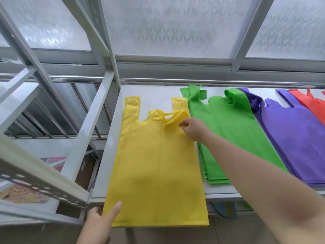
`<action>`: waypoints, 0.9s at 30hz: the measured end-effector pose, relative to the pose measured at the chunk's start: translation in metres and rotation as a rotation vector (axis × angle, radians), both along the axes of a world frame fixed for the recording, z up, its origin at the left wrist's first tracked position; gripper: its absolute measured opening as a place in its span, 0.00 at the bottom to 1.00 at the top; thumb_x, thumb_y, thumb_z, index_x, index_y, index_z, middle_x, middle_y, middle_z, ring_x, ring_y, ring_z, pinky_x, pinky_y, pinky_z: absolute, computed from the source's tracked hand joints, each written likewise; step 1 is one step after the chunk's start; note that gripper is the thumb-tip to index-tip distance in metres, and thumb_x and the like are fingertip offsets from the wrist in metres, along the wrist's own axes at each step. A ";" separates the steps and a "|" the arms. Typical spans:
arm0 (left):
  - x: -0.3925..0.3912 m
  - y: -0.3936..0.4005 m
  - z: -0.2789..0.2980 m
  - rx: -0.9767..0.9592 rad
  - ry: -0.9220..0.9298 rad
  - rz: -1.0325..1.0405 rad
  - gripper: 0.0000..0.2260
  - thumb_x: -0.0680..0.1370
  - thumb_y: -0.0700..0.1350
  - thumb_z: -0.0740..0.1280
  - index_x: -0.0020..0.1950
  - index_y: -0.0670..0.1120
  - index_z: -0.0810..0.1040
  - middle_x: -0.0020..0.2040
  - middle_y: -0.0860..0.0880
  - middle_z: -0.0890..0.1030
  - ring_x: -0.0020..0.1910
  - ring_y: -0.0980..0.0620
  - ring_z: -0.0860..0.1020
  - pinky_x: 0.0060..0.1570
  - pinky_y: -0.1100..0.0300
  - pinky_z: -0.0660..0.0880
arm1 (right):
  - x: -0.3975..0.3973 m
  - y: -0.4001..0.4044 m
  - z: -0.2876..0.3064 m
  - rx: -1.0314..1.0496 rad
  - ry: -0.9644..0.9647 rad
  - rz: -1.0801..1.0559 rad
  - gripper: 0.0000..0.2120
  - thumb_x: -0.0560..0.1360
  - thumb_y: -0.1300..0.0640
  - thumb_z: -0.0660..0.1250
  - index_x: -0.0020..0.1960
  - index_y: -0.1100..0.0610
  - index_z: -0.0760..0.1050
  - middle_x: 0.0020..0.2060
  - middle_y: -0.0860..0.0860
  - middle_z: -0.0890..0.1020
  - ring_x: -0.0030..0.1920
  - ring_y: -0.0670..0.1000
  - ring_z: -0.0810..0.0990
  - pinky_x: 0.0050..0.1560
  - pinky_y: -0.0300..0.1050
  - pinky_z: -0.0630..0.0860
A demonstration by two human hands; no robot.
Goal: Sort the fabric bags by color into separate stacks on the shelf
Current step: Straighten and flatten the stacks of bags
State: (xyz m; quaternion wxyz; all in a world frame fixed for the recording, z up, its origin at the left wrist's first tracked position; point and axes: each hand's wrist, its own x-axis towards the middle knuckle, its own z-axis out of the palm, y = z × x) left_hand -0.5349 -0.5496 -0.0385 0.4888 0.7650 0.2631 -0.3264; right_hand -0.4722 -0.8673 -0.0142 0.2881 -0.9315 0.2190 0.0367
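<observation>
Head view: yellow bag (154, 166) looks light and limp; left hand (100, 221) pinches its 7 o'clock corner, right hand (192, 129) hovers loosely apart by the crumpled handle (173, 117).

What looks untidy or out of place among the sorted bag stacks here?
The top yellow fabric bag has its right handle crumpled and folded over where the right hand reaches, and its bottom edge overhangs the white shelf, with the left hand pinching the lower corner. The green fabric bag stack also shows twisted handles.
</observation>
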 end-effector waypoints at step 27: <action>0.006 -0.004 0.001 -0.438 0.227 0.060 0.05 0.77 0.39 0.65 0.50 0.38 0.76 0.43 0.41 0.79 0.37 0.44 0.79 0.18 0.60 0.76 | -0.199 0.078 -0.021 0.984 0.187 -0.517 0.07 0.81 0.58 0.57 0.56 0.56 0.72 0.45 0.57 0.81 0.26 0.51 0.80 0.21 0.39 0.73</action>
